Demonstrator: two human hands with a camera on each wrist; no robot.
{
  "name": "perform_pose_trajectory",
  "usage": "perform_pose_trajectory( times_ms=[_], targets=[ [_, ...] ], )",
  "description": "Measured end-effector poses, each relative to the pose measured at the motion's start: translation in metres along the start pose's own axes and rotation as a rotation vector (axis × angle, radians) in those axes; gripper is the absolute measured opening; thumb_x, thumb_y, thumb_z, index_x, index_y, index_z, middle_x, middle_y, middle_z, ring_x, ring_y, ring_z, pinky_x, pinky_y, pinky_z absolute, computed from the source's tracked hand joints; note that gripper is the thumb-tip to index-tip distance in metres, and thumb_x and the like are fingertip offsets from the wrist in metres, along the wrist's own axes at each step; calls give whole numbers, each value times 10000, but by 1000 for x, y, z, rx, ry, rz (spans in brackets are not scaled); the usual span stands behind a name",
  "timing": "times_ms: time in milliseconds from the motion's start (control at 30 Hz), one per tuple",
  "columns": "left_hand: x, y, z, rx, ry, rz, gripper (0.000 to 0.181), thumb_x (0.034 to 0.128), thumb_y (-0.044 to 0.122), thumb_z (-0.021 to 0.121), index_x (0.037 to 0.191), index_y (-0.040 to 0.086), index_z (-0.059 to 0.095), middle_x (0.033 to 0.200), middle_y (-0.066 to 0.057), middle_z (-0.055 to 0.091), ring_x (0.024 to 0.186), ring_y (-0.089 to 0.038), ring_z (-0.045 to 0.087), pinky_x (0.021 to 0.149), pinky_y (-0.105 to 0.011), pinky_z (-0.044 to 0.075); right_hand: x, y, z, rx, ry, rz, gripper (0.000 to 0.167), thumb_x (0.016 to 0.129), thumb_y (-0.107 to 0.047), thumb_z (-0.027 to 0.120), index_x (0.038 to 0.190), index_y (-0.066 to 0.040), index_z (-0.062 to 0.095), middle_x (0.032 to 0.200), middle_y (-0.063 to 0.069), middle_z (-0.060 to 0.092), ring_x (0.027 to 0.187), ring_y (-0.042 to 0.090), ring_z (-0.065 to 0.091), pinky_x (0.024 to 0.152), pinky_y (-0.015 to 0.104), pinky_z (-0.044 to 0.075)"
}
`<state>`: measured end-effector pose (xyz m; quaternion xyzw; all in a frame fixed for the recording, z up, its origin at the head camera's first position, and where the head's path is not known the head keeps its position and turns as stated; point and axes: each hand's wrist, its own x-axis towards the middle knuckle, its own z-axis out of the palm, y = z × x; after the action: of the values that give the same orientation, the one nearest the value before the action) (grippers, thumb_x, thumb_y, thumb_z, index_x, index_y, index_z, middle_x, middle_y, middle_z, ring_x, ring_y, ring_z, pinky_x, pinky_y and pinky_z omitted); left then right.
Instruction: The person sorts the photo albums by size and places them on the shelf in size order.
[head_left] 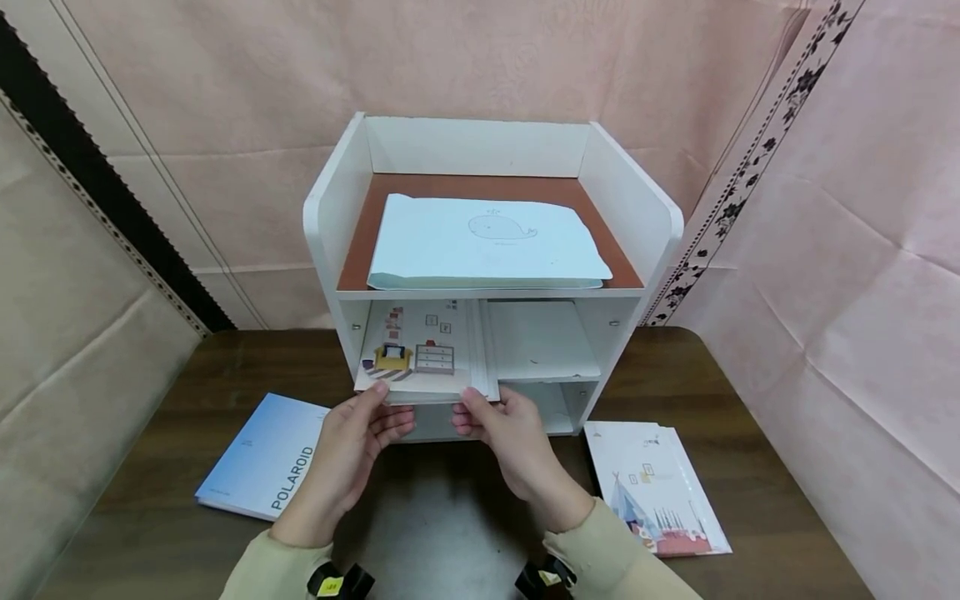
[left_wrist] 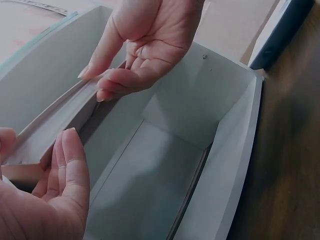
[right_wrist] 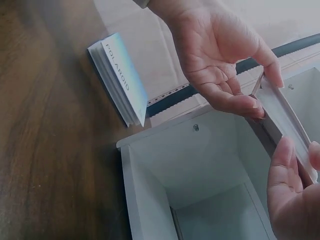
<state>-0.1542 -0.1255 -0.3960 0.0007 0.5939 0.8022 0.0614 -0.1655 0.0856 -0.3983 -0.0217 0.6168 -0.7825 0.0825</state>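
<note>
A white notebook, its cover printed with a yellow armchair and a drawer chest, lies partly on the middle shelf of a small white desk rack. Its front edge sticks out. My left hand grips the near left corner, thumb above and fingers curled below. On the near right corner, my right hand pinches in the same way. From the right wrist view, pages show between the covers; the right hand is partly cut off there. More white covers show under and beside the notebook, their number unclear.
A pale blue whale-print notebook rests on the rack's brown top shelf. To the left on the wooden table lies a blue POLAROID book; to the right, a booklet with a tent picture. The lower compartment opens beneath the hands.
</note>
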Motion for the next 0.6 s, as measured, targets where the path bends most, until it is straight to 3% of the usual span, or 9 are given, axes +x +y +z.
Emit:
perform_pose_trajectory(
  times_ms=[400,600],
  targets=[
    [7,2,5,-12,58,8,609,959,477,559,1133,-107,560,936,-136,654,830,-209,647,803,-326,558,5,-2,8,32,76,23,463,888,-371,691,1057,54,621,920,164,702,788,208,691,781,361,567],
    [5,4,6,-14,71,5,646,941,499,574,1132,-118,561,934,-132,662,827,-206,649,808,-328,557,4,-3,14,54,106,20,456,898,-339,687,1052,84,609,912,167,698,791,214,694,777,359,568]
  ],
)
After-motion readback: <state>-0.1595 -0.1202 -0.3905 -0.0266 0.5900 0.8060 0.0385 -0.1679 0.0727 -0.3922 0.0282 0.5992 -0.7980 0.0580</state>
